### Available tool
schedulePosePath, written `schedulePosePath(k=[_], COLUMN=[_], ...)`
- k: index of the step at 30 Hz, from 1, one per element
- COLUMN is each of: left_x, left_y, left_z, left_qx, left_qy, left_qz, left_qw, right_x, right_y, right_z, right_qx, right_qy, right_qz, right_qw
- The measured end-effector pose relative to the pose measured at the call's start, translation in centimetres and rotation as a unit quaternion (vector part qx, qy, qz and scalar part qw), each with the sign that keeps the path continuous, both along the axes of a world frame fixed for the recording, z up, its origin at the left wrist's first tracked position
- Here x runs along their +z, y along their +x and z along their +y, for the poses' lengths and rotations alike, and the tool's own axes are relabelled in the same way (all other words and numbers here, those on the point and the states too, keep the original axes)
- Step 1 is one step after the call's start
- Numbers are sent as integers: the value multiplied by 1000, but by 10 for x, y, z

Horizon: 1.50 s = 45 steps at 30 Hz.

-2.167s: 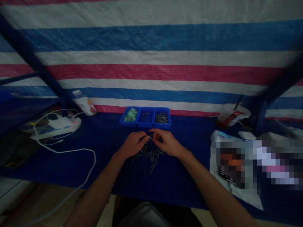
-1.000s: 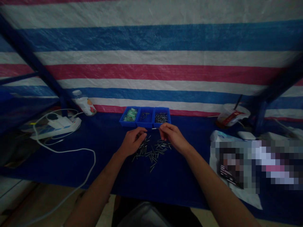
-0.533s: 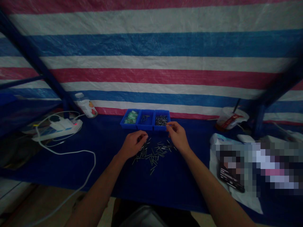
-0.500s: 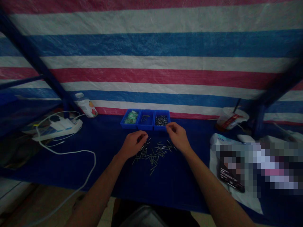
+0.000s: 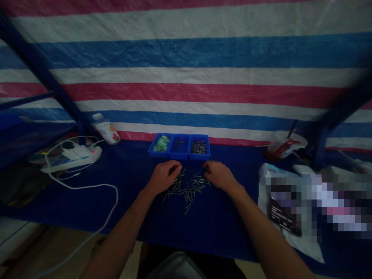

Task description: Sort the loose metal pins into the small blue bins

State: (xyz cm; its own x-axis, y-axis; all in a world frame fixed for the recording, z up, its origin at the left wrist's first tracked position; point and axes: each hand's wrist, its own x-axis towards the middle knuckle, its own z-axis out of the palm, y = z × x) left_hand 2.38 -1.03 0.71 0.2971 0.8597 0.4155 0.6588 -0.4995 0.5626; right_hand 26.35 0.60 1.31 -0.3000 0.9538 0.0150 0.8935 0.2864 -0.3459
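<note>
Loose thin metal pins (image 5: 188, 192) lie scattered on the blue tabletop between my hands. My left hand (image 5: 163, 176) rests at the pile's left edge, fingers curled and thumb close to them; whatever is between them is too small to make out. On the right edge of the pile, my right hand (image 5: 220, 175) has its fingers bent down near the pins, their tips partly hidden. Behind the pile stand three joined blue bins: the left bin (image 5: 150, 151) has green-tinted packets, the middle bin (image 5: 179, 154) a few pins, the right bin (image 5: 200, 157) many small metal pieces.
At left are a power strip (image 5: 87, 158) with plugs, a white cable (image 5: 112, 186) and a bottle (image 5: 107, 130). To the right stand a plastic cup (image 5: 283, 145) with a straw and a white plastic bag (image 5: 264, 186). A striped tarp (image 5: 186, 93) hangs behind.
My right hand has moved from the front of the right bin down toward me, to the pile's right edge. My left hand stays nearly in place.
</note>
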Motion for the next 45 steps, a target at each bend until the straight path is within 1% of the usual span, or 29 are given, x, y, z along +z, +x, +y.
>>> schedulePosePath(k=[3,5,7,10,12,14,17,21,23,26,33,38,40,42,45], left_x=[1,1,1,-1,-4,-6,-6,-3,-2,-1,0,1,1,0,-3], left_y=[0,1,2,5,6,8,9,8,8,7,7,7,7,6,7], left_z=[-1,-2,-4,-5,-4,-3,-1,-2,-2,-1,-2,-3,-3,-3,-3], left_qx=[-2,-15,-37,-61,-69,-74,-64,-21,1,19,23,24,27,29,20], left_qy=[-5,-14,-27,-40,-41,-33,-14,0,-1,0,5,14,15,17,27], left_qz=[-1,-9,-19,-26,-20,-13,-20,-58,-69,-74,-99,-93,-92,-90,-74], left_qw=[1000,1000,999,997,997,997,998,998,998,997,995,995,995,995,997], right_x=[2,4,4,-1,-6,-11,-14,-14,-12,-10,-11,-12,-13,-13,-12], right_y=[-5,-11,-19,-30,-35,-38,-39,-38,-38,-40,-41,-42,-43,-44,-44], right_z=[0,-1,-2,-2,-2,-1,1,2,2,0,-3,-6,-7,-7,-8], right_qx=[47,65,62,53,51,50,39,8,7,33,73,120,129,119,98], right_qy=[37,43,27,-23,-52,-68,-63,-62,-70,-89,-134,-165,-170,-147,-74], right_qz=[90,178,266,389,445,474,496,505,512,509,508,498,494,490,483], right_qw=[994,981,962,919,893,876,865,861,856,855,848,843,843,851,867])
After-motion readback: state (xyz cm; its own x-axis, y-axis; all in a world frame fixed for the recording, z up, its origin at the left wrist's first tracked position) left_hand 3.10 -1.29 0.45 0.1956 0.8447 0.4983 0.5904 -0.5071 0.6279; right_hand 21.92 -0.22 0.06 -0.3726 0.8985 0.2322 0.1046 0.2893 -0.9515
